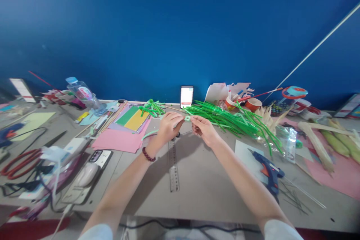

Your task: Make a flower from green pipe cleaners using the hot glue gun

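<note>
Both of my hands meet above the middle of the grey table [202, 180]. My left hand [168, 126], with a dark red bead bracelet on its wrist, is closed round a light green pipe cleaner [149, 134] whose tail curves down to the left. My right hand [204, 129] pinches the same pipe cleaner, which is curled into a small loop [187, 118] between my fingertips. A big bundle of bright green pipe cleaners [233, 120] lies just behind my right hand. A small green pipe-cleaner figure [152, 108] sits behind my left hand.
A metal ruler [173, 165] lies under my hands. Coloured paper sheets [126, 127] are at the left, a blue glue gun [268, 170] at the right. A water bottle [86, 95], red scissors [17, 163], a phone [99, 157], paper cups [253, 104] and corn husks [326, 138] crowd the edges.
</note>
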`<state>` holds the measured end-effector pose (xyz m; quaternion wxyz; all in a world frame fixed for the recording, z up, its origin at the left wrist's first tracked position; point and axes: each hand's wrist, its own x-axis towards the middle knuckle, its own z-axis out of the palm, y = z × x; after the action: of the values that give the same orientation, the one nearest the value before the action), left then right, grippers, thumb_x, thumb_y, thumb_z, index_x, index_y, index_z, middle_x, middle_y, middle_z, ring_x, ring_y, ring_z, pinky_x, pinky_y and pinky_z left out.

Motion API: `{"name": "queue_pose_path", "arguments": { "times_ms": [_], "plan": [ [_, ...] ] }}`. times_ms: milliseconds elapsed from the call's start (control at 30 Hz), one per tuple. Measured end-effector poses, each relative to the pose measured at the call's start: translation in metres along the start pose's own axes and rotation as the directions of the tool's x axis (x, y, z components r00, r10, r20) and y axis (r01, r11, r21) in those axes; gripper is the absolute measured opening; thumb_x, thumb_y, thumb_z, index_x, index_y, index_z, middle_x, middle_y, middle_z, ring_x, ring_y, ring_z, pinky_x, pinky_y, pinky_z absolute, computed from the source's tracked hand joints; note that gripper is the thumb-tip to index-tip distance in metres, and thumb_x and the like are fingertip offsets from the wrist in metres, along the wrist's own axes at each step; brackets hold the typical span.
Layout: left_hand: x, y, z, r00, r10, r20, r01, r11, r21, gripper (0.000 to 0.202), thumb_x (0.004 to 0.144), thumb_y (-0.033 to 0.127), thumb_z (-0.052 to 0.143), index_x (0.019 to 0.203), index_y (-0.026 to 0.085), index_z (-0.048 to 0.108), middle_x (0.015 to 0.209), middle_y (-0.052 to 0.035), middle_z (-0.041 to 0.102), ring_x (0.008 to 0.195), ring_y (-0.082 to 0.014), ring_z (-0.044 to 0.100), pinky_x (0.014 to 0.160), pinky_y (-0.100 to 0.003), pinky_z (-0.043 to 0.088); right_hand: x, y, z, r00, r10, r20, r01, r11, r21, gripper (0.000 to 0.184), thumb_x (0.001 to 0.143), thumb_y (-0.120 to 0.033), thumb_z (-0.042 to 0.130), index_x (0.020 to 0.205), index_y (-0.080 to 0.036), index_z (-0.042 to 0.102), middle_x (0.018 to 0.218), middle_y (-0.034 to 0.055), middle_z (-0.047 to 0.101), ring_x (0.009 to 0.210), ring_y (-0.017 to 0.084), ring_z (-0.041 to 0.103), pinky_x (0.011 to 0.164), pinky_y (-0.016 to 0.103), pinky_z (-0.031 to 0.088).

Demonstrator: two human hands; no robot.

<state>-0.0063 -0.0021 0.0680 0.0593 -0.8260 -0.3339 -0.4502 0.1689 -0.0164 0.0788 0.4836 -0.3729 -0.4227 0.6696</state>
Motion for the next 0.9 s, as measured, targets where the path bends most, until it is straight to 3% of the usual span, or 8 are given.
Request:
{"name": "queue_pose_path", "arguments": {
  "times_ms": [233, 400, 700, 900],
  "plan": [
    [-0.002, -0.002, 0.003, 0.993, -0.005, -0.119, 0.006, 1.0, 0.004, 0.015, 0.088, 0.022, 0.05, 0.088, 0.019, 0.065, 0.085, -0.0064, 0.071, 0.083, -0.017, 0.064, 0.079, -0.034, 0.048, -0.003, -0.001, 0.003, 0.999, 0.033, -0.007, -0.033, 0.999, 0.025, 0.03, 0.06, -0.041, 0.077, 0.065, -0.018, 0.057, 0.053, -0.0067, 0.046, 0.047, 0.006, 0.04, 0.043, 0.021, 0.03],
    [-0.005, -0.003, 0.003, 0.996, 0.01, -0.091, -0.007, 1.0, 0.028, 0.015, 0.088, 0.021, 0.051, 0.089, 0.02, 0.065, 0.087, -0.0054, 0.072, 0.082, -0.0163, 0.065, 0.082, -0.035, 0.048, -0.004, -0.001, 0.005, 0.999, 0.034, -0.041, -0.033, 0.999, 0.024, 0.03, 0.058, -0.04, 0.078, 0.07, -0.019, 0.059, 0.053, -0.0076, 0.043, 0.048, 0.007, 0.039, 0.044, 0.02, 0.029],
    [-0.004, 0.008, 0.001, 0.998, 0.037, -0.048, -0.031, 0.992, 0.12, 0.019, 0.089, 0.022, 0.047, 0.091, 0.019, 0.065, 0.089, -0.0075, 0.072, 0.085, -0.0178, 0.066, 0.079, -0.034, 0.046, -0.005, -0.003, 0.007, 0.99, 0.144, 0.002, -0.143, 0.979, 0.143, 0.029, 0.055, -0.034, 0.081, 0.065, -0.017, 0.06, 0.052, -0.0084, 0.037, 0.047, 0.005, 0.034, 0.041, 0.019, 0.022],
    [-0.004, 0.011, -0.002, 0.998, 0.053, -0.032, -0.049, 0.991, 0.121, 0.017, 0.088, 0.018, 0.047, 0.092, 0.018, 0.064, 0.089, -0.007, 0.072, 0.086, -0.0178, 0.065, 0.078, -0.035, 0.045, -0.005, -0.004, 0.007, 0.982, 0.176, 0.073, -0.187, 0.961, 0.203, 0.028, 0.055, -0.028, 0.081, 0.074, -0.015, 0.064, 0.049, -0.0103, 0.029, 0.045, 0.004, 0.028, 0.039, 0.019, 0.018]
  ]
}}
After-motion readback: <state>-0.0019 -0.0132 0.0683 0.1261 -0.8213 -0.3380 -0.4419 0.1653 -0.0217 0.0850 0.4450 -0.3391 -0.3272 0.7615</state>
